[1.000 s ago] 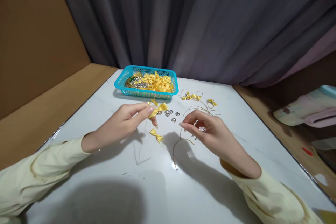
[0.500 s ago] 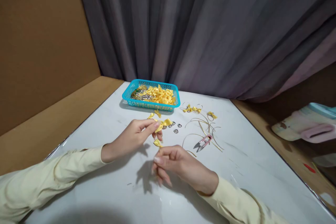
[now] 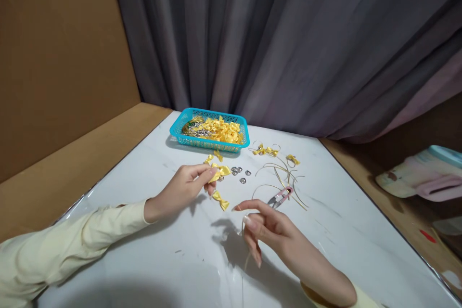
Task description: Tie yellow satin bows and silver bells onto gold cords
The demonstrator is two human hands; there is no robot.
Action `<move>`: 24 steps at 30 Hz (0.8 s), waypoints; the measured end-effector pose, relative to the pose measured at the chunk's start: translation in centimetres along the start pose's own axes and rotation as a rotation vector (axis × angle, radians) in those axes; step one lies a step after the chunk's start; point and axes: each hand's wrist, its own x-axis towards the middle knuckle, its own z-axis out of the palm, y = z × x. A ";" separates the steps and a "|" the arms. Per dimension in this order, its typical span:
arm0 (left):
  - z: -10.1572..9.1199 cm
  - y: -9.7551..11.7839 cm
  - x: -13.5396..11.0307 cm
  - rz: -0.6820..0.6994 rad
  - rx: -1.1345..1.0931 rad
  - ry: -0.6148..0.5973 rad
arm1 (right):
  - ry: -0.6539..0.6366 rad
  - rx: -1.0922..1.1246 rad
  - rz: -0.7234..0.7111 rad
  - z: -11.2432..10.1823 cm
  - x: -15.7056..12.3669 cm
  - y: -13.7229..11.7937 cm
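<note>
Pinching a yellow bow (image 3: 223, 170) between thumb and forefinger, the left hand (image 3: 182, 185) I am following hangs just above the bench, its wrist fairly straight and its forearm in a cream sleeve (image 3: 90, 231). Nearer to me, the right hand (image 3: 272, 231) is raised with forefinger and thumb parted; a thin strand (image 3: 243, 228) shows beside the thumb, but I cannot tell whether those fingers grip it. Between the hands, a loose bow (image 3: 221, 200) lies on the bench (image 3: 382, 245), which has a white, glossy, marble-patterned top. I see small silver pieces (image 3: 243, 181) beyond it, and pink-handled snips (image 3: 285, 194) next to gold cords (image 3: 285, 173), partly behind the right hand. Three bows with rings (image 3: 271, 152) sit farther out on the right. Grey curtains (image 3: 224, 33) hang along the far side, a brown panel (image 3: 65, 67) stands on my left, and a pastel object with a pink handle (image 3: 418, 173) is off to the right. Toward the curtains, a turquoise basket (image 3: 244, 147) holds a heap of yellow bows (image 3: 229, 131), with silver pieces and a gold bundle (image 3: 195, 122) at its left end.
</note>
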 end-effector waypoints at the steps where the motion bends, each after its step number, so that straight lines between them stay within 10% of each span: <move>1: 0.0 0.0 0.1 -0.025 -0.026 -0.012 | -0.001 0.016 -0.010 -0.2 -0.3 0.0; 6: 0.1 -0.3 0.4 -0.092 -0.097 -0.074 | -0.014 -0.265 0.038 -2.4 -2.3 0.4; 11: 0.6 -0.6 0.2 -0.153 -0.273 -0.155 | 0.391 -1.362 -0.320 -8.1 -2.4 2.7; 14: 1.0 -0.2 0.0 -0.195 -0.476 -0.212 | 0.299 -1.831 -0.393 -11.0 -1.5 3.8; 24: 1.5 0.4 0.3 -0.191 -0.801 -0.208 | 0.235 -1.819 -0.327 -11.6 -0.6 3.6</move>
